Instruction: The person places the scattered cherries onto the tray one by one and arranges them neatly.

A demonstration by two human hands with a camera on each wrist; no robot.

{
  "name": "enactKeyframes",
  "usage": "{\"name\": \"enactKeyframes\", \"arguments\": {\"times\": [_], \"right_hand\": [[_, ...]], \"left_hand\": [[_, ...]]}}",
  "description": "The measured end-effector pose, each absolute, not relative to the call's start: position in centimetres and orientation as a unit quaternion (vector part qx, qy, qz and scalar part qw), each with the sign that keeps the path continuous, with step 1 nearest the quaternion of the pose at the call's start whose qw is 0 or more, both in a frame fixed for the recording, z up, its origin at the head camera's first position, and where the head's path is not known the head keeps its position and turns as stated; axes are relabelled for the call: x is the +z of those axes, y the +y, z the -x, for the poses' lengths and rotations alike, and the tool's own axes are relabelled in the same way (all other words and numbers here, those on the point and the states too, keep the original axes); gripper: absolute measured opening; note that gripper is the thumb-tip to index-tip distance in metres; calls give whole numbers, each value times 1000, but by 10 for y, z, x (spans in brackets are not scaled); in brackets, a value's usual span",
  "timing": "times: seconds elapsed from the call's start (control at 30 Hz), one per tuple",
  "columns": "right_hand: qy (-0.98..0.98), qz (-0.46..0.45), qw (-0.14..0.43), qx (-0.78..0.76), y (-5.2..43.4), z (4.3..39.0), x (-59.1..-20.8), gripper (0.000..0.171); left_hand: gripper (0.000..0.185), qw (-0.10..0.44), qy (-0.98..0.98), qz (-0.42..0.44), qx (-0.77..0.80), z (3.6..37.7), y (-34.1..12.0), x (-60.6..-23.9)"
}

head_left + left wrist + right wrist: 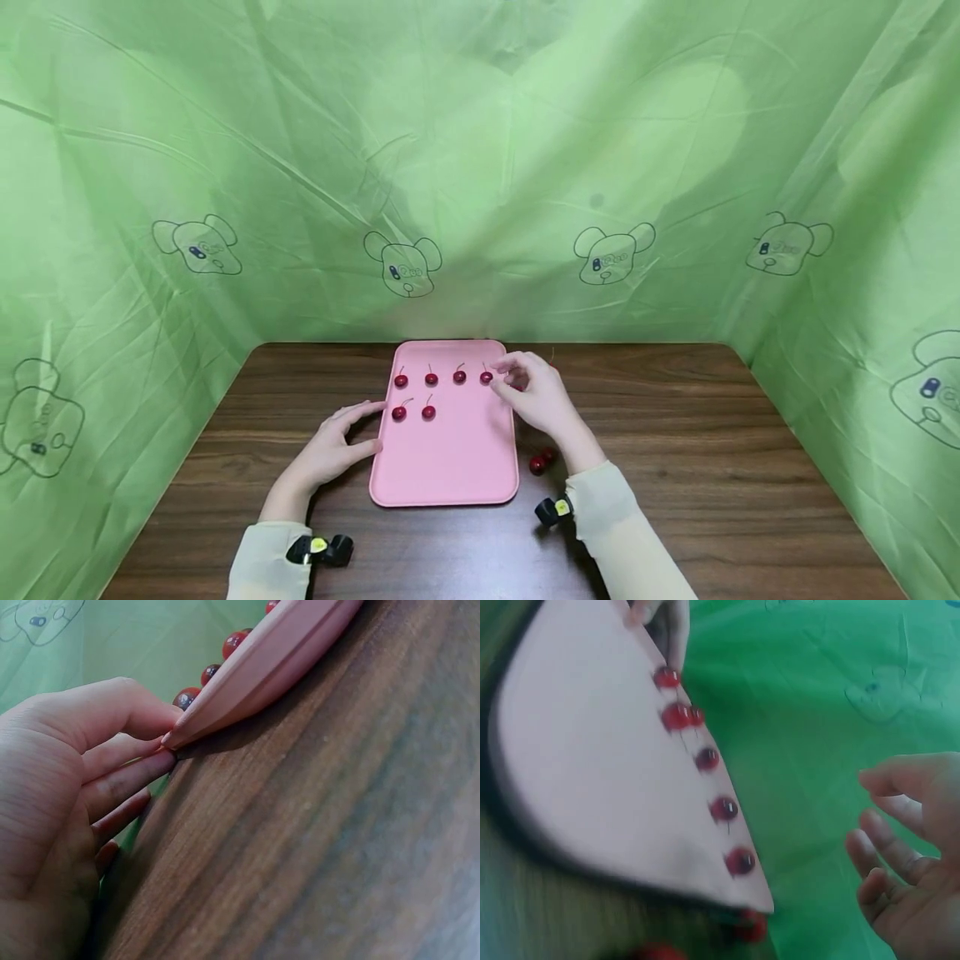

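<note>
A pink tray (450, 467) lay on the dark wooden table (712, 467), its long sides running near to far; six cherries (431, 379) sat on it, four in a row across the far end and two just nearer, at the left; the near half of the tray was bare pink.

The left hand (333, 450) rested on the table at the tray's left edge; its fingers (124, 780) were nearly straight, their tips touching the rim, and the thumb (112, 712) lay against the rim from above; it pressed on the tray rather than gripping it; in the left wrist view three cherries showed in a line above the rim.

The right hand (536, 396) hovered over the tray's far right corner, just beside the rightmost cherry (486, 377) of the far row; in the right wrist view its fingers (889, 847) were loosely bent and spread, with nothing between them.

Two loose cherries (542, 461) lay on the table just right of the tray, beside the right wrist; another red cherry (750, 926) showed, blurred, at the tray's corner in the right wrist view.

Green cloth printed with cartoon bear heads (405, 262) walled the table on the left, far and right sides; both forearms wore cream sleeves (622, 533).
</note>
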State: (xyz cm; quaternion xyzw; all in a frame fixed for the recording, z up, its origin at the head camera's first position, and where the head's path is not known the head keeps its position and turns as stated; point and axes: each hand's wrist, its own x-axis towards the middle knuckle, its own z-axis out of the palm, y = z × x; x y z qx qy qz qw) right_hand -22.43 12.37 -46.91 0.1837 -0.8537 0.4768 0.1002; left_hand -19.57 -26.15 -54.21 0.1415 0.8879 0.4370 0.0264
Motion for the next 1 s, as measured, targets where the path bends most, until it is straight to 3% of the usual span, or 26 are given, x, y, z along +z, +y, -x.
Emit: {"name": "enactKeyframes", "arguments": {"times": [0.23,0.5,0.8,1.0], "right_hand": [[-858,-145,123,478,163,236,-488,22],[-827,-27,174,533,189,258,-519,24],[-803,46,163,572,203,268,-540,25],[-805,42,153,572,205,274,-545,31]], "left_hand": [[63,28,890,-137,434,195,-259,-546],[65,32,894,-131,428,196,-262,-544],[64,27,893,-137,428,197,-262,-545],[63,25,895,-140,422,198,-261,-544]]}}
